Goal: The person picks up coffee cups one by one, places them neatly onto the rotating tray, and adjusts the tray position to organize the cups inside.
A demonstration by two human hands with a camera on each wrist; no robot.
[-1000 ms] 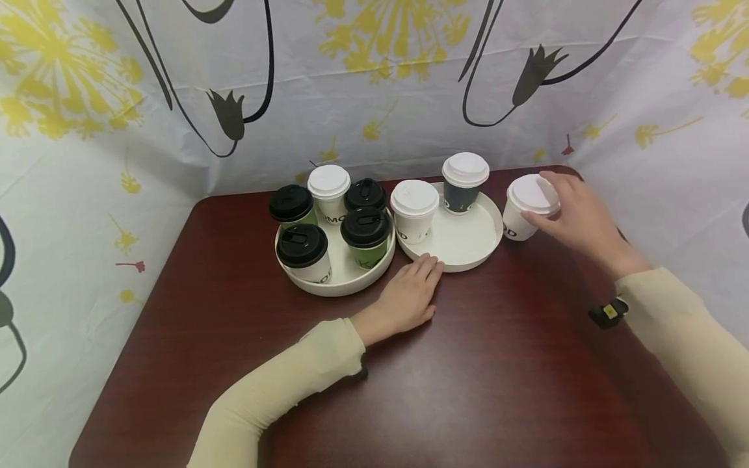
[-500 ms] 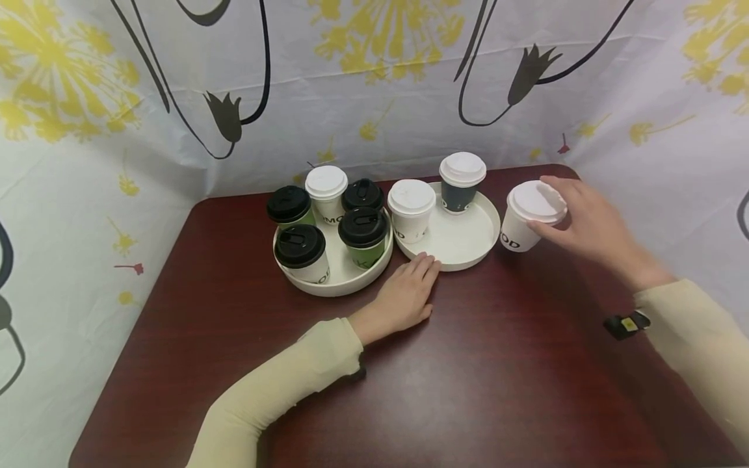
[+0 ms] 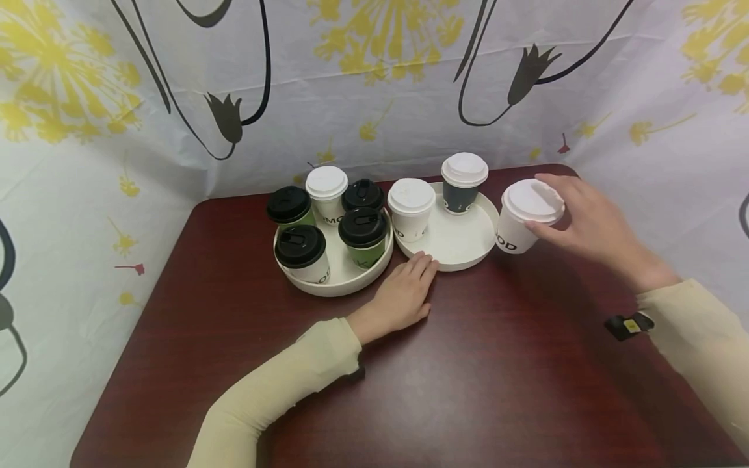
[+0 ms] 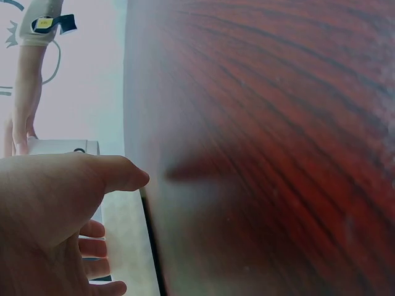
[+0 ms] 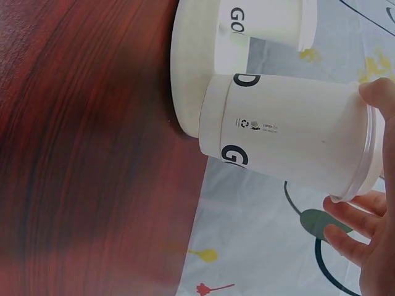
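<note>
My right hand [image 3: 599, 227] grips a white paper coffee cup [image 3: 515, 231] by its white lid, thumb on one side and fingers on the other. In the right wrist view the cup's base overlaps the round white tray [image 5: 191, 68] at its rim. My left hand [image 3: 394, 299] rests palm down with straight fingers, fingertips at the front rim of that same right tray [image 3: 459, 244]. On it stand a white-lidded white cup [image 3: 411, 214] and a dark grey cup [image 3: 460, 195] with a white lid.
Left of it, a second round white tray [image 3: 342, 286] bears several lidded cups, among them a black-lidded green one [image 3: 365, 244] and a white-lidded one [image 3: 328, 195]. The dark red table [image 3: 468, 377] meets a patterned white cloth [image 3: 374, 104] behind.
The right hand has lifted the white cup slightly and brought it toward me, then a little left to the tray's rim. The left hand stays at the tray.
</note>
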